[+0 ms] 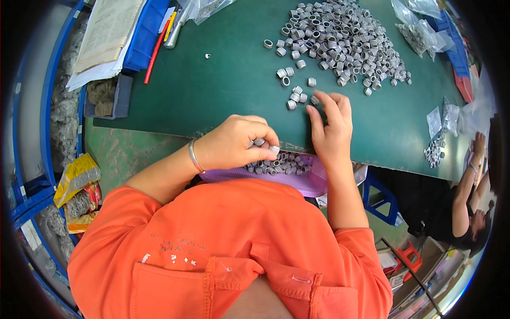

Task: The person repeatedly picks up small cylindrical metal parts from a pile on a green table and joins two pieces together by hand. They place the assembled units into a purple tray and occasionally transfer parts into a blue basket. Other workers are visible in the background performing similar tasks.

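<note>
My left hand point(241, 139) is closed around a few small grey metal rings. One ring point(274, 150) shows between thumb and forefinger, and others point(258, 142) peek out between the curled fingers. It hovers over a purple plastic basket point(313, 186) at the table's near edge, with many similar rings point(276, 164) inside. Over the green tabletop, my right hand point(333, 125) has its thumb and forefinger on either side of a single ring point(315, 100). Several loose rings point(292, 101) lie just left of those fingertips.
A large heap of rings point(345, 40) covers the back right of the green table point(202, 95). Blue bins point(146, 37), papers point(106, 34) and a red pen point(156, 53) are at left. Plastic bags point(419, 34) lie at right. A person in black point(441, 207) sits at the right side.
</note>
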`<state>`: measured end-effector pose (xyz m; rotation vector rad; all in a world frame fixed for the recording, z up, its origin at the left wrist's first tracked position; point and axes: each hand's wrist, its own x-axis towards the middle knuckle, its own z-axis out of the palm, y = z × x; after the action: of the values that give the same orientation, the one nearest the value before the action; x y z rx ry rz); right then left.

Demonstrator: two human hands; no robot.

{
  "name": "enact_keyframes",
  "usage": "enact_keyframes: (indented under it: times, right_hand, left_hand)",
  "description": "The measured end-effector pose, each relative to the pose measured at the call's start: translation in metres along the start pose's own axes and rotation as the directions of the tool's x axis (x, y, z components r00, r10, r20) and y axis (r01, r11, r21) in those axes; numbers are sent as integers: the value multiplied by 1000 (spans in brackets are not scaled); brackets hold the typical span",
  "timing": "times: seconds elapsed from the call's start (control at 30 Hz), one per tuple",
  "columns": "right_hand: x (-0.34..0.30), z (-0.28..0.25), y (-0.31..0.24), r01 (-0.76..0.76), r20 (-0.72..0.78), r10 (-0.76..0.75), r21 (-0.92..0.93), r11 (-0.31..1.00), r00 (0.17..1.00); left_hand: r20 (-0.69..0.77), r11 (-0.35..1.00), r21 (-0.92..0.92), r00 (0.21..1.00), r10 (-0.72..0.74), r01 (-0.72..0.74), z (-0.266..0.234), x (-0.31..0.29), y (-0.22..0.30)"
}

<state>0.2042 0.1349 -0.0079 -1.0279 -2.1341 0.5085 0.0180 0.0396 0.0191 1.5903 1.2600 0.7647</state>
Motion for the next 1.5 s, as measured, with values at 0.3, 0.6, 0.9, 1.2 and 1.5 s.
enact_keyframes:
  times: [0.3,0.6,0.9,1.2,1.5]
  right_hand:
    - [-6,-9,4,-678,581,378,703,213,721]
    - [-18,-9,-9,-613,613,261,785,-92,745]
    - [4,-5,-5,-81,150,31,344,935,988]
    - [20,11,18,-62,58,56,97,993,997]
    - [-10,-6,-6,-641,610,286,768,18,739]
  left_hand:
    - [-116,999,9,992,-42,43,1,1,-1]
    - [-306,995,-93,952,1,-31,10,17,12]
    - [-204,994,57,974,102,-92,-2,1,1]
    - [-383,985,-159,915,-126,69,8,4,4]
    - [-386,996,-93,921,-42,6,7,7,-1]
